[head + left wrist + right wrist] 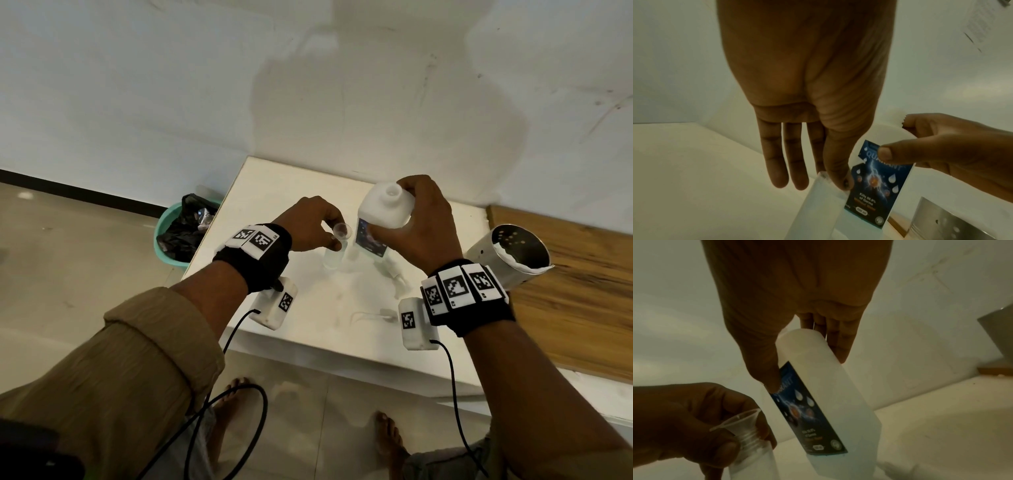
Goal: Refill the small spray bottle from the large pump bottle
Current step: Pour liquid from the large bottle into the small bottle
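Note:
On the white table (274, 192) stands the small clear spray bottle (331, 261) with a clear funnel (342, 230) in its open neck. My left hand (334, 234) pinches that neck and funnel (740, 420) from the left. Just right of it, my right hand (416, 219) grips the large white bottle (383, 209) by its shoulder. Its neck is open, without a pump, and its blue label (875, 186) faces the small bottle (818, 211). The large bottle (828, 386) leans slightly, and I cannot tell whether its base touches the table.
A pump head with its tube (395, 274) and a spray head with its tube (375, 313) lie on the table near me. A metal canister (507, 257) stands on a wooden board (565, 301) at the right. A green bin (171, 240) with a black bag sits on the floor at the left.

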`<control>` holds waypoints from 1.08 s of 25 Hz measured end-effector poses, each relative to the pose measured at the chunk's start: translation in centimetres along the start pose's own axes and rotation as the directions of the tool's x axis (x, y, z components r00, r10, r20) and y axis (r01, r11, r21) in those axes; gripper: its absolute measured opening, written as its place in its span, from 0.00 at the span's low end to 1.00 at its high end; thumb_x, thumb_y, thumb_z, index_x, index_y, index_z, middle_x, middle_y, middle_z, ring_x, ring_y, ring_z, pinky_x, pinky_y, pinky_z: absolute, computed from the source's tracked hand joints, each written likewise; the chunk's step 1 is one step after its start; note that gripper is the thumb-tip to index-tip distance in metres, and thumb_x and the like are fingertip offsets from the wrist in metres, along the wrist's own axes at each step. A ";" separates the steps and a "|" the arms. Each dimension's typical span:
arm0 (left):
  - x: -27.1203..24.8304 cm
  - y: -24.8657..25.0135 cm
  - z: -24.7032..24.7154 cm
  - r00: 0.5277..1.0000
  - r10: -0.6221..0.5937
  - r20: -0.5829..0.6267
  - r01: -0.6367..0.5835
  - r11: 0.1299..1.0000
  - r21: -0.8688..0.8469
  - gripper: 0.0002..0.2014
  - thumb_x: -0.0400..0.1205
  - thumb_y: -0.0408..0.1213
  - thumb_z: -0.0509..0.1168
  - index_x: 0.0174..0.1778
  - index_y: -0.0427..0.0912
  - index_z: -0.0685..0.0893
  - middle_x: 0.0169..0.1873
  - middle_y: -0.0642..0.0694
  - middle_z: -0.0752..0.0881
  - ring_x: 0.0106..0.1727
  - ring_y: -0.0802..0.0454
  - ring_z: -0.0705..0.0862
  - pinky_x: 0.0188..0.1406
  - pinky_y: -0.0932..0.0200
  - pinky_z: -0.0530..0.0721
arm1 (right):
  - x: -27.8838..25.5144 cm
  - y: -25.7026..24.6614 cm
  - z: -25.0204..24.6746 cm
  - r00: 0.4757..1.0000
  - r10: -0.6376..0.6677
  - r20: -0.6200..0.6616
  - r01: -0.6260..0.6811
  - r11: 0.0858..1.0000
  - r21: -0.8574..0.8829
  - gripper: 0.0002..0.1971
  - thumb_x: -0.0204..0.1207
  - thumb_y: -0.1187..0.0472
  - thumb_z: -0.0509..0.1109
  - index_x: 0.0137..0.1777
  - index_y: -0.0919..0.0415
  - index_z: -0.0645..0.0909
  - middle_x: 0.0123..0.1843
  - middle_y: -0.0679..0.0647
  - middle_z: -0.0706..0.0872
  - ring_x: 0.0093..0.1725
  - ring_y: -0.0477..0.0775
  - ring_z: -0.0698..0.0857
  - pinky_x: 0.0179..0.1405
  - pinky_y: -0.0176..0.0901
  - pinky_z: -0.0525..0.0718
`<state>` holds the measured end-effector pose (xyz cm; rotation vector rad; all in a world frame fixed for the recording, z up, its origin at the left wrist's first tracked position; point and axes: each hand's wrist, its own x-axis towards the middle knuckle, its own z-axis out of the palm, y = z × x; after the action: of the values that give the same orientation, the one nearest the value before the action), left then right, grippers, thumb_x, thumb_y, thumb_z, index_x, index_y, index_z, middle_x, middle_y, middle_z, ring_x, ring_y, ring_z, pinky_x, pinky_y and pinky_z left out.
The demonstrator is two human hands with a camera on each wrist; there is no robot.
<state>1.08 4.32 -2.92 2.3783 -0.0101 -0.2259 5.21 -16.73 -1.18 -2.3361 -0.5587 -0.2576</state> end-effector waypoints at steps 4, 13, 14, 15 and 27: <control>-0.2 -0.2 -0.1 1.000 -0.019 -0.001 0.019 1.000 -0.009 0.15 0.72 0.37 0.80 0.54 0.43 0.90 0.53 0.49 0.89 0.38 0.66 0.77 0.47 0.61 0.73 | 0.3 0.4 0.6 0.996 0.083 -0.020 -0.081 0.995 0.056 0.38 0.55 0.51 0.86 0.64 0.56 0.74 0.60 0.50 0.81 0.55 0.51 0.80 0.50 0.46 0.83; -0.6 -0.6 0.5 0.998 -0.050 0.027 0.050 0.999 -0.006 0.15 0.71 0.35 0.80 0.53 0.42 0.91 0.52 0.47 0.91 0.37 0.63 0.79 0.48 0.61 0.74 | 0.4 0.8 2.6 0.984 0.176 0.003 -0.176 0.984 0.035 0.39 0.55 0.51 0.87 0.65 0.57 0.74 0.62 0.51 0.81 0.58 0.53 0.80 0.56 0.45 0.81; -0.7 -0.6 0.5 0.998 -0.049 0.030 0.049 0.999 -0.003 0.15 0.71 0.34 0.80 0.53 0.42 0.91 0.52 0.47 0.90 0.38 0.61 0.80 0.47 0.62 0.74 | 0.5 0.8 2.9 0.984 0.176 0.001 -0.176 0.984 0.033 0.39 0.55 0.51 0.87 0.66 0.57 0.74 0.62 0.51 0.81 0.59 0.53 0.80 0.56 0.46 0.81; -0.7 -0.6 0.5 0.998 -0.047 0.032 0.047 0.999 0.001 0.15 0.71 0.34 0.79 0.54 0.41 0.91 0.52 0.47 0.90 0.38 0.61 0.79 0.47 0.62 0.73 | 0.6 0.8 3.0 0.984 0.179 -0.005 -0.179 0.983 0.035 0.39 0.56 0.51 0.87 0.66 0.57 0.74 0.63 0.51 0.80 0.59 0.53 0.80 0.56 0.47 0.81; -0.7 -0.9 0.6 0.998 -0.049 0.027 0.048 0.998 0.035 0.15 0.71 0.36 0.80 0.54 0.43 0.91 0.52 0.47 0.90 0.44 0.55 0.80 0.48 0.60 0.74 | 0.7 0.2 4.5 0.981 0.190 0.025 -0.191 0.981 0.044 0.41 0.57 0.51 0.86 0.70 0.57 0.71 0.66 0.54 0.79 0.62 0.56 0.79 0.55 0.47 0.81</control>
<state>0.28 4.64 -3.84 2.4118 0.0305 -0.2836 6.08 -13.58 -4.31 -2.3297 -0.3434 -0.1302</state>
